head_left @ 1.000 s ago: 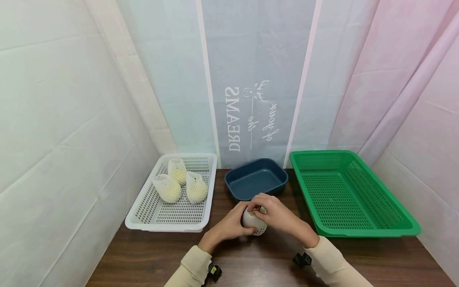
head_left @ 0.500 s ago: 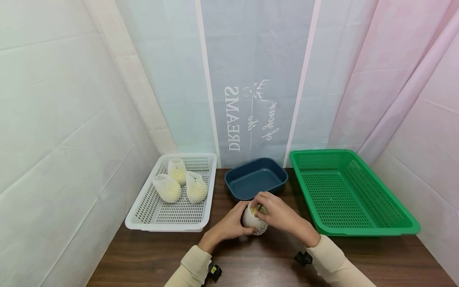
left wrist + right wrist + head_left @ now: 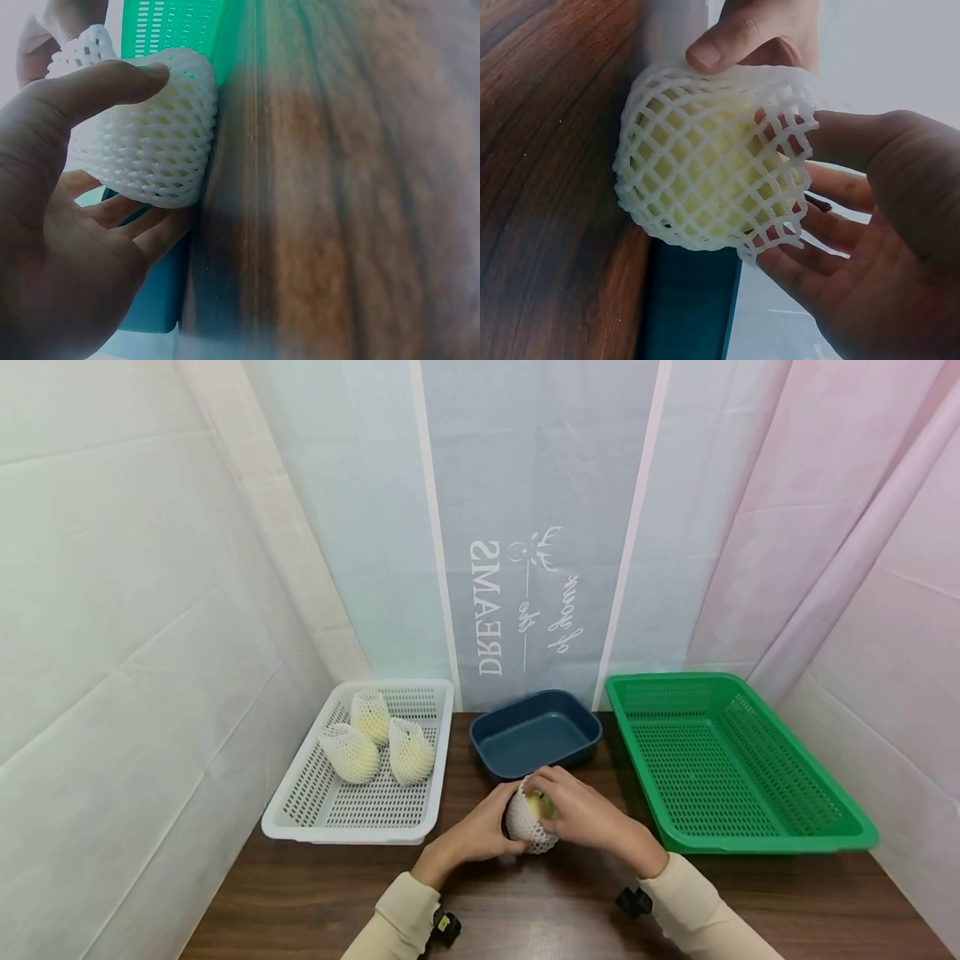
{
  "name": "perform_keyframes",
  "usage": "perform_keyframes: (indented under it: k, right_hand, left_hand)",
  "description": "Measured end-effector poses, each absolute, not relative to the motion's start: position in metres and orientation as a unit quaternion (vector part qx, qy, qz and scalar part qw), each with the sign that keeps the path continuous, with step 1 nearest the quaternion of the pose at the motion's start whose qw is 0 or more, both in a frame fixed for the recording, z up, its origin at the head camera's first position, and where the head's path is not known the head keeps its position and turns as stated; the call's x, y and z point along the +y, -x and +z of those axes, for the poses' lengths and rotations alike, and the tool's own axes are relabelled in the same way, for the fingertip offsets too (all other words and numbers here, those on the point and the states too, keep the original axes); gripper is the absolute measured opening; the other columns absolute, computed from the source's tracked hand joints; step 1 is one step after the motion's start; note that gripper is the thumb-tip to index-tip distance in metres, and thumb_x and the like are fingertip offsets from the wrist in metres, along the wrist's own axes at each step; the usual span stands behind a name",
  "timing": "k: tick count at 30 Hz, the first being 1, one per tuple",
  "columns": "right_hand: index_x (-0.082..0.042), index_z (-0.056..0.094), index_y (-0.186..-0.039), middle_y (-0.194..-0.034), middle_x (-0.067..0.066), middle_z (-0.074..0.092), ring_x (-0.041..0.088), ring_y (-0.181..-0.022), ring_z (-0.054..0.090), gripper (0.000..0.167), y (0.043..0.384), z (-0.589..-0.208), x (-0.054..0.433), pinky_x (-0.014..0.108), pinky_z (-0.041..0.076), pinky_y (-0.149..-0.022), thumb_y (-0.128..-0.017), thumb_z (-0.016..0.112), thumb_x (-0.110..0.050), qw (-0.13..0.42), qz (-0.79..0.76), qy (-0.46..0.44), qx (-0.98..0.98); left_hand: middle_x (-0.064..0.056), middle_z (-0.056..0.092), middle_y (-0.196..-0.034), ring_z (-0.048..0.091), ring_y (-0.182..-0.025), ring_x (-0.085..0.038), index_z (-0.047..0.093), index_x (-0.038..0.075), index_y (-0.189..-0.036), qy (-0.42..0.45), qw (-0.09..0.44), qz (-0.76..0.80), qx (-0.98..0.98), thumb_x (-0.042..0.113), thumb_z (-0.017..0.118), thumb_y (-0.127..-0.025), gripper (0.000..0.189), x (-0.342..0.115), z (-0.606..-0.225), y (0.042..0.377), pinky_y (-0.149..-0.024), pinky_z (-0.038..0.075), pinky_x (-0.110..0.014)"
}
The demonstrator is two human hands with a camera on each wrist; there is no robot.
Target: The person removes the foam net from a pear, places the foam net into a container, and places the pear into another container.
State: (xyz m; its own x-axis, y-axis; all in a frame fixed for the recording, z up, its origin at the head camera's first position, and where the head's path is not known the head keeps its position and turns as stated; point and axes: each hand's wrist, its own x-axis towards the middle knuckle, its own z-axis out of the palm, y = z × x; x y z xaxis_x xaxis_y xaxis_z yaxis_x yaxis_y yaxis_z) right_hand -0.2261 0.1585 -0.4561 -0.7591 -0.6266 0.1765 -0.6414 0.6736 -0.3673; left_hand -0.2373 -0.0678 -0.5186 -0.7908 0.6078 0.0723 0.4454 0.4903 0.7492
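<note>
A yellow-green pear [image 3: 537,805] sits upright on the table in a white foam net [image 3: 527,832], close in front of the person. The left hand [image 3: 480,828] holds it from the left, thumb along the near side of the net and fingers around the far side. From the right, the right hand [image 3: 588,810] grips the pear's top, its thumb [image 3: 847,139] and fingertips tucked inside the net's open upper edge. A dark stem [image 3: 819,202] shows between the fingers in the right wrist view. The pear's underside is hidden by the net.
At the left stands a white basket [image 3: 341,837] with 3 netted pears [image 3: 411,753] in it. A dark blue tray [image 3: 536,739] lies just beyond the hands. To the right is a green basket [image 3: 750,843]. Fabric walls [image 3: 525,485] enclose the brown wooden table [image 3: 525,910].
The right hand's fingers have spread and slipped down inside the net's opening. The net's top stands wider and more of the pear shows. The left hand stays in place.
</note>
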Motion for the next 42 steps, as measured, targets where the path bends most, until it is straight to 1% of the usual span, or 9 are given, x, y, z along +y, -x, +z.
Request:
perform_keyframes:
  k: [8,13,18,21,25,29,33,36,42]
  right_hand:
    - [-0.005,0.064,-0.133,-0.135,0.013,0.062,0.033,-0.126,0.061,0.057,0.226,-0.46,0.159,0.049,0.058,-0.093,-0.081,0.088,0.0,0.005,0.214,-0.34,-0.916]
    - [-0.004,0.061,-0.136,-0.136,0.015,0.06,0.033,-0.12,0.064,0.061,0.227,-0.463,0.16,0.047,0.059,-0.087,-0.08,0.084,0.005,-0.011,0.223,-0.335,-0.916]
    - [-0.005,0.059,-0.139,-0.139,0.016,0.059,0.03,-0.115,0.065,0.065,0.229,-0.466,0.16,0.045,0.058,-0.083,-0.079,0.082,0.007,-0.032,0.237,-0.323,-0.916]
    - [-0.004,0.058,-0.14,-0.14,0.018,0.059,0.031,-0.114,0.065,0.067,0.229,-0.467,0.159,0.045,0.057,-0.084,-0.079,0.082,0.008,-0.035,0.239,-0.32,-0.916]
    - [-0.001,0.056,-0.14,-0.138,0.019,0.06,0.034,-0.119,0.064,0.068,0.228,-0.467,0.158,0.05,0.058,-0.09,-0.08,0.086,0.005,-0.038,0.245,-0.306,-0.919]
    - [-0.001,0.055,-0.139,-0.135,0.018,0.061,0.036,-0.122,0.062,0.069,0.227,-0.469,0.157,0.054,0.057,-0.096,-0.08,0.091,0.001,-0.047,0.256,-0.283,-0.923]
    - [-0.003,0.056,-0.136,-0.133,0.017,0.063,0.034,-0.118,0.064,0.067,0.227,-0.471,0.156,0.052,0.057,-0.093,-0.079,0.092,0.0,-0.051,0.268,-0.276,-0.922]
    - [-0.002,0.054,-0.136,-0.132,0.018,0.065,0.032,-0.113,0.067,0.067,0.229,-0.473,0.157,0.049,0.058,-0.089,-0.08,0.091,0.0,-0.056,0.278,-0.281,-0.917]
    - [0.0,0.052,-0.14,-0.136,0.021,0.064,0.033,-0.116,0.067,0.073,0.231,-0.476,0.159,0.048,0.058,-0.09,-0.079,0.092,0.0,-0.067,0.289,-0.291,-0.91]
  left_hand:
    - [-0.009,0.037,-0.168,0.046,-0.149,-0.027,0.025,0.016,-0.169,-0.308,0.119,0.393,0.858,0.022,0.088,-0.087,0.104,-0.072,-0.521,0.238,-0.118,0.046,-0.047]
    - [-0.008,0.037,-0.167,0.045,-0.149,-0.026,0.025,0.018,-0.169,-0.297,0.127,0.385,0.865,0.022,0.089,-0.087,0.104,-0.075,-0.522,0.239,-0.118,0.045,-0.045]
    - [-0.008,0.04,-0.164,0.047,-0.147,-0.024,0.029,0.017,-0.167,-0.293,0.133,0.379,0.867,0.021,0.09,-0.086,0.101,-0.077,-0.519,0.24,-0.117,0.046,-0.041]
    - [-0.009,0.043,-0.161,0.05,-0.144,-0.025,0.034,0.015,-0.165,-0.292,0.134,0.389,0.863,0.016,0.089,-0.087,0.096,-0.079,-0.519,0.241,-0.115,0.049,-0.037]
    - [-0.01,0.048,-0.155,0.056,-0.138,-0.027,0.042,0.012,-0.159,-0.286,0.135,0.409,0.856,0.012,0.087,-0.087,0.085,-0.08,-0.519,0.242,-0.109,0.054,-0.031]
    - [-0.011,0.054,-0.147,0.063,-0.129,-0.026,0.051,0.009,-0.149,-0.277,0.132,0.415,0.856,0.013,0.086,-0.088,0.071,-0.081,-0.52,0.243,-0.104,0.056,-0.029]
    - [-0.008,0.06,-0.136,0.066,-0.116,-0.018,0.058,0.009,-0.14,-0.268,0.125,0.405,0.865,0.016,0.087,-0.088,0.06,-0.081,-0.52,0.244,-0.097,0.057,-0.027]
    - [-0.008,0.063,-0.13,0.065,-0.108,-0.013,0.059,0.008,-0.137,-0.272,0.119,0.4,0.867,0.016,0.087,-0.088,0.057,-0.08,-0.52,0.244,-0.094,0.056,-0.025]
    - [-0.009,0.064,-0.129,0.065,-0.108,-0.013,0.06,0.007,-0.136,-0.28,0.116,0.398,0.866,0.017,0.087,-0.088,0.056,-0.08,-0.521,0.244,-0.093,0.057,-0.026]
